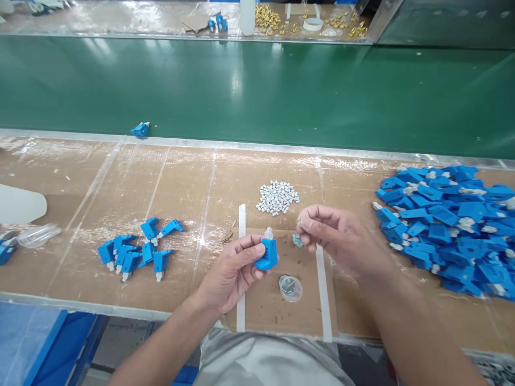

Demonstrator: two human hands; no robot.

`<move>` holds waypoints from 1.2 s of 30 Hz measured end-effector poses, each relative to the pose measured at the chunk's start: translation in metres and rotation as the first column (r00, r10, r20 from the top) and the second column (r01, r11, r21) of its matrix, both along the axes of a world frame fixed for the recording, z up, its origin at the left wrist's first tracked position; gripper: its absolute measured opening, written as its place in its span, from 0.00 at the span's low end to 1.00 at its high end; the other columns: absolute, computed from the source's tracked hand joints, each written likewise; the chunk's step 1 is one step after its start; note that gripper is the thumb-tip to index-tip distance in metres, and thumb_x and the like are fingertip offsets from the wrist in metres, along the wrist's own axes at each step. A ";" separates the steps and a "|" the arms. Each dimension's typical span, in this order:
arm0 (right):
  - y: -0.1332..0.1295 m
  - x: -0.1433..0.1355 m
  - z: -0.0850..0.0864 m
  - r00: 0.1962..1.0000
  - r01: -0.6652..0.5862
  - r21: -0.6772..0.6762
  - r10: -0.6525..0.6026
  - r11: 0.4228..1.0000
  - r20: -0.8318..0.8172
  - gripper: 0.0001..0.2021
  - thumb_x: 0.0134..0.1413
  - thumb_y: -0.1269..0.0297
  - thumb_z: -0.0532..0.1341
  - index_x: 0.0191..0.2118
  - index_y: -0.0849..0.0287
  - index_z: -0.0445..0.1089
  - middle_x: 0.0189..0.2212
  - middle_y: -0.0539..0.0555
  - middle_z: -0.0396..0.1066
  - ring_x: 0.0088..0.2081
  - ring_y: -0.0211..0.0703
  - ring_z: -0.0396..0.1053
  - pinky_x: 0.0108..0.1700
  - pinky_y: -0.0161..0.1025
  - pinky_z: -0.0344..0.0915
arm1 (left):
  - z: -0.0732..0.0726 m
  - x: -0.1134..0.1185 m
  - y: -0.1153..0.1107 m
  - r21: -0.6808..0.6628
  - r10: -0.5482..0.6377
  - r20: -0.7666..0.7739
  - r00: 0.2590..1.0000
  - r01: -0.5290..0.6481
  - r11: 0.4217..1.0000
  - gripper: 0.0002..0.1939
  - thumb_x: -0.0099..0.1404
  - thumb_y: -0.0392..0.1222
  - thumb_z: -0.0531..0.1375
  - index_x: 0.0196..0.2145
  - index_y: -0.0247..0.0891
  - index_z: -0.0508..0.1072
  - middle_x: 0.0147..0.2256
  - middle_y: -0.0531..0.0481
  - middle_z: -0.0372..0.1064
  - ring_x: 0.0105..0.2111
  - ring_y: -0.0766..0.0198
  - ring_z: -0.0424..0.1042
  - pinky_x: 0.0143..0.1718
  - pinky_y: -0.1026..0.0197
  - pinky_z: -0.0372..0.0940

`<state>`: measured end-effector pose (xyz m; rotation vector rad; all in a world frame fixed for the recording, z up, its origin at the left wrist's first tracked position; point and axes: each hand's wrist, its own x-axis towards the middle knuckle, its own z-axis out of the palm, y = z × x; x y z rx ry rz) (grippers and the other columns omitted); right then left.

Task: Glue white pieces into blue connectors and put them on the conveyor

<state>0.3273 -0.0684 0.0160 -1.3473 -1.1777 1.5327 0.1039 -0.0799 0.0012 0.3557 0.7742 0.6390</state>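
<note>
My left hand (237,268) grips a blue plastic part (267,255) with a whitish tip pointing up, held above the cardboard mat. To its right my right hand (328,230) pinches thumb and fingertips together around a tiny piece too small to name. Just under those fingers lies a small clear and bluish bit (298,240). Beyond both hands is a pile of small silvery-grey pieces (277,197). A round clear dish (290,288) with something metallic in it rests near the table's front edge.
A large heap of blue parts (450,225) covers the right side. Several more blue parts (137,249) lie at left, near a white bottle (20,205). One blue part (140,130) sits on the green conveyor belt's (241,91) edge. Brass-coloured pieces (267,19) lie across it.
</note>
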 end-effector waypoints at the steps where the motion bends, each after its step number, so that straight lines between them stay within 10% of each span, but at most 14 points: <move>1: -0.010 -0.004 0.004 0.988 0.020 -0.061 -0.029 0.998 -0.150 0.14 0.58 0.53 0.67 0.32 0.59 0.71 0.26 0.51 0.69 0.26 0.39 0.67 0.26 0.34 0.65 | 0.001 0.002 -0.001 0.026 0.008 0.014 1.000 -0.008 1.000 0.08 0.64 0.39 0.67 0.38 0.31 0.76 0.31 0.48 0.72 0.25 0.74 0.70 0.26 0.76 0.67; 11: -0.053 -0.042 0.008 0.901 0.165 -0.148 -0.210 0.975 -0.379 0.12 0.57 0.57 0.70 0.32 0.60 0.75 0.26 0.50 0.67 0.25 0.35 0.62 0.23 0.28 0.60 | 0.010 0.009 -0.016 0.125 0.037 0.015 0.999 -0.039 0.991 0.10 0.63 0.40 0.68 0.40 0.33 0.77 0.30 0.50 0.72 0.25 0.74 0.70 0.23 0.75 0.66; 27: -0.072 -0.063 0.009 0.953 0.282 0.159 -0.296 0.946 0.068 0.11 0.65 0.57 0.64 0.33 0.57 0.72 0.25 0.49 0.69 0.23 0.37 0.65 0.23 0.33 0.63 | 0.005 0.009 -0.033 0.418 0.144 -0.149 0.978 -0.070 0.906 0.11 0.66 0.45 0.66 0.41 0.35 0.76 0.30 0.51 0.73 0.26 0.70 0.69 0.26 0.69 0.64; 36: -0.070 -0.053 0.006 0.861 0.248 -0.156 -0.291 0.956 -0.416 0.15 0.50 0.57 0.75 0.26 0.59 0.72 0.21 0.47 0.66 0.21 0.34 0.63 0.19 0.27 0.62 | 0.015 0.005 -0.026 0.494 0.049 -0.117 0.992 0.016 0.869 0.11 0.66 0.47 0.65 0.39 0.35 0.75 0.27 0.50 0.72 0.25 0.68 0.70 0.24 0.67 0.64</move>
